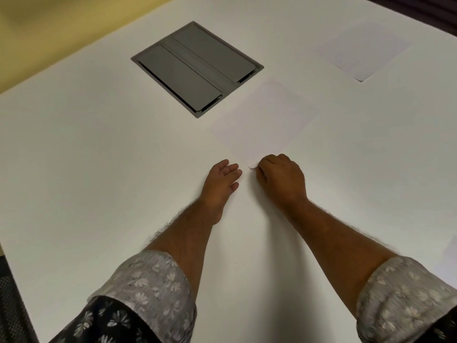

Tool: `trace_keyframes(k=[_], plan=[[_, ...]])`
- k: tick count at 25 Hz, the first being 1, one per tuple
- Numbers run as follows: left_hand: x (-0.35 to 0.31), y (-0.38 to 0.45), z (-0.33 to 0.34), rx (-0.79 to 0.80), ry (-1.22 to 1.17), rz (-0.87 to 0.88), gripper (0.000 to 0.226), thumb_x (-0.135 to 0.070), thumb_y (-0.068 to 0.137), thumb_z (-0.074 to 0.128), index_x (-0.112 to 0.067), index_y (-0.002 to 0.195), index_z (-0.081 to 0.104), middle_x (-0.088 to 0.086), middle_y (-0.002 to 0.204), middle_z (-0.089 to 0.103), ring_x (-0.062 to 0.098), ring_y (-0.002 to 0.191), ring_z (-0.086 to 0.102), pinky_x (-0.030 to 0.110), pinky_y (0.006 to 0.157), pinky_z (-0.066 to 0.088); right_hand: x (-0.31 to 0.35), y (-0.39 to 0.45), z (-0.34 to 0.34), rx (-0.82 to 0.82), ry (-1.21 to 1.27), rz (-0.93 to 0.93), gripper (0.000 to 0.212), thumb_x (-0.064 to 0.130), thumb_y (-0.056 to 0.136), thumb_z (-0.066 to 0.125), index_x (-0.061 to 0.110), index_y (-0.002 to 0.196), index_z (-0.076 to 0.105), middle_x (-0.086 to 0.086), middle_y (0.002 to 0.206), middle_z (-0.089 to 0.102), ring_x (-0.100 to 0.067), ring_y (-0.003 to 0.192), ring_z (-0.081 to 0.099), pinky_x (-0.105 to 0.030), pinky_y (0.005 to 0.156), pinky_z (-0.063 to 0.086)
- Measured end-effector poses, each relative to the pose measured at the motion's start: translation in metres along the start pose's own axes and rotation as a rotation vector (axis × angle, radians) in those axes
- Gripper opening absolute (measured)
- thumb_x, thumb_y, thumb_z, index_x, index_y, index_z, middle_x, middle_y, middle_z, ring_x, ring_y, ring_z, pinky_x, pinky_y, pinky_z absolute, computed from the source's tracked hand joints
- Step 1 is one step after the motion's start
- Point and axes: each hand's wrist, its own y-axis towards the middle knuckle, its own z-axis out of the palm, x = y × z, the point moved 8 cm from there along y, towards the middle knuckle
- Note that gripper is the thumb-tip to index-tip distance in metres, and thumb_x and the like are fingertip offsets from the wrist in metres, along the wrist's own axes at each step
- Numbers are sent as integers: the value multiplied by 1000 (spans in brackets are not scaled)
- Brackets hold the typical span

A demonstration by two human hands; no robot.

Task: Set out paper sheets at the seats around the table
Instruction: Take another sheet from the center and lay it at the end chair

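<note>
A white paper sheet [265, 120] lies flat on the white table [99, 157], just right of the grey hatch. My right hand [282, 178] is curled at the sheet's near corner, fingers pinching that slightly lifted corner. My left hand [221, 180] rests on the table just left of the corner, fingers loosely spread and holding nothing. A second sheet [363, 49] lies flat at the far right of the table. The edge of a third sheet [448, 261] shows at the right border.
A grey square cable hatch [196, 68] with two flaps is set into the table's middle. Yellow floor [49, 26] shows beyond the far left edge. A dark mesh chair [12, 305] sits at the lower left.
</note>
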Motion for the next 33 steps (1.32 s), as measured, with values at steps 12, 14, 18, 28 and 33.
trace_keyframes(k=[12,14,18,28,33], plan=[[-27,18,19,-72,-456,-101,48,-42,97,69,-11,133,62,13,125,75,31,114,74,52,101,58,-12,-24,-49,-195,584,112,12,18,103,61,14,108,71,5,123,71,-11,107,69,-37,83,62],[-32,15,16,-178,-496,-59,35,-11,99,68,-11,133,63,14,123,75,31,108,75,49,87,64,-6,-33,-59,-210,678,151,9,16,100,66,13,106,72,4,124,70,-9,113,67,-35,82,62],[-26,-6,12,-207,-438,23,42,3,98,62,-14,136,61,11,128,73,30,112,73,44,86,65,8,-64,-65,-249,1062,554,41,26,94,77,21,132,63,20,135,62,-6,118,67,-21,86,59],[-24,-134,-34,-136,-211,153,42,-3,99,63,-22,136,63,2,127,76,24,114,74,49,92,61,12,-86,-32,10,2019,1307,50,23,91,78,11,137,63,-15,127,74,-30,117,71,-50,102,56],[-4,-211,-70,-201,-160,134,39,-3,98,63,-19,134,64,7,127,76,30,115,74,52,91,59,15,-95,-80,42,1942,1166,36,10,95,71,15,130,67,-8,121,78,-25,108,75,-44,89,61]])
